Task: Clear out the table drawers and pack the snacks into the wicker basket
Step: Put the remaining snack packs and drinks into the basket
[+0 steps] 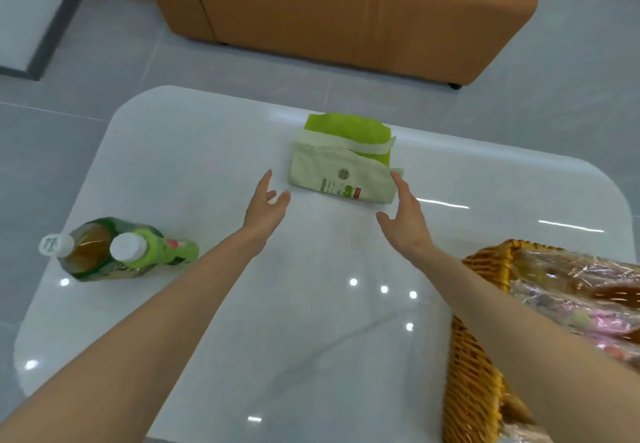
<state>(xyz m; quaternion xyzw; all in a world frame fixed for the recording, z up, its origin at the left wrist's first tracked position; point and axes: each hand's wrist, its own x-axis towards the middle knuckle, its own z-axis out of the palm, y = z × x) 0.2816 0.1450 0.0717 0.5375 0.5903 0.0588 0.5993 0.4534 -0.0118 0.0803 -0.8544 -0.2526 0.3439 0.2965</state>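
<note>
Two empty, open-fingered hands flank the snack bag lying just ahead, the right hand at its right edge, the left hand slightly short.

Bright, even light; ceiling-lamp glare dots the glossy table; edges blurred

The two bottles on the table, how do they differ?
The bigger bottle is wide, with brown drink and a dark green wrap; the smaller bottle is slim and bright green. The bigger bottle sits left of the smaller bottle. Both have white caps.
</note>
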